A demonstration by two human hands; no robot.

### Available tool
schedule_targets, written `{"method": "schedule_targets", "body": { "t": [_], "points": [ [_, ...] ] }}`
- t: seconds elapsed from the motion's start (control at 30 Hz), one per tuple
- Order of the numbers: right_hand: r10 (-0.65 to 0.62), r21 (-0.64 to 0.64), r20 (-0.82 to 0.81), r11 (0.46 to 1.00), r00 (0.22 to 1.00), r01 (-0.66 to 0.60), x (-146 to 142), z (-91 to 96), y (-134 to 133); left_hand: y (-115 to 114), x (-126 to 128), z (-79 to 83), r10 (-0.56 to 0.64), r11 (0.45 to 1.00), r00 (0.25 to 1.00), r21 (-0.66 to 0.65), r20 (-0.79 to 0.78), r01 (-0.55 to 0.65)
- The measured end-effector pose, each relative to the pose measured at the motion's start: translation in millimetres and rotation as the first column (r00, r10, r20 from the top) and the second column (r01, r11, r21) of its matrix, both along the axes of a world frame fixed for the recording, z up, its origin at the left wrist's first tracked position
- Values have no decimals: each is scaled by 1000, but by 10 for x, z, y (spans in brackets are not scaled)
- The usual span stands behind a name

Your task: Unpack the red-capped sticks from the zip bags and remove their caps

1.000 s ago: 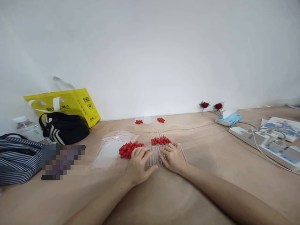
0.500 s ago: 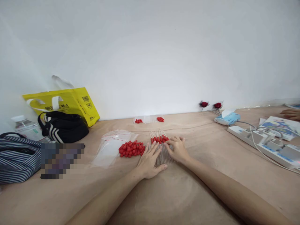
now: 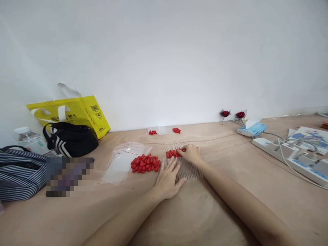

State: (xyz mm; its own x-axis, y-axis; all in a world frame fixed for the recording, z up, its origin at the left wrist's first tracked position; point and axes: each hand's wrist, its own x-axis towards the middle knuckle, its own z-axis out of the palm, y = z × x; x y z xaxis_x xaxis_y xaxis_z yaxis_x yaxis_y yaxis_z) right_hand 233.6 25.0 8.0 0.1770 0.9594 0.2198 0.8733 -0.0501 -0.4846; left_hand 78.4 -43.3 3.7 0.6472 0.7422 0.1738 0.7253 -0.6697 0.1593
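My left hand (image 3: 167, 179) lies flat with its fingers apart over the left part of a row of thin pale sticks (image 3: 188, 171). Its fingertips reach the near side of a short row of small red capsule-shaped pieces (image 3: 171, 153), with more thin stick ends (image 3: 176, 145) pointing away beyond them. At the right end of that row my right hand (image 3: 191, 154) is closed, fingertips pinched on a red piece partly hidden by them. A loose heap of similar red pieces (image 3: 145, 164) sits just left of my left hand.
Clear plastic bags (image 3: 118, 165) lie left of the heap. Two small red clusters (image 3: 152, 132) rest near the wall. At left are a yellow bag (image 3: 77, 109), a black pouch (image 3: 77, 140) and a striped bag (image 3: 22, 174). A power strip (image 3: 289, 160), tissues (image 3: 252, 129) and red roses (image 3: 240, 114) are at right.
My right hand has drawn its fingers together at the red row's right end, uncovering more sticks. My left hand stays spread on the sticks. Another person's hand at far right has left the view.
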Motion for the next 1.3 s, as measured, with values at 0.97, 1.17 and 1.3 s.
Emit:
{"method": "schedule_targets", "body": {
  "t": [0.97,1.17,1.3],
  "points": [
    [564,333,56,767,824,-548,249,-128,-1070,-154,-356,26,-177,861,958,507,228,38],
    [552,398,190,712,812,-578,160,-146,-1085,-200,-314,18,-170,856,959,516,225,31],
    [502,469,295,666,813,-580,151,-209,-1086,-228,-297,32,-183,850,960,525,212,46]
  ]
}}
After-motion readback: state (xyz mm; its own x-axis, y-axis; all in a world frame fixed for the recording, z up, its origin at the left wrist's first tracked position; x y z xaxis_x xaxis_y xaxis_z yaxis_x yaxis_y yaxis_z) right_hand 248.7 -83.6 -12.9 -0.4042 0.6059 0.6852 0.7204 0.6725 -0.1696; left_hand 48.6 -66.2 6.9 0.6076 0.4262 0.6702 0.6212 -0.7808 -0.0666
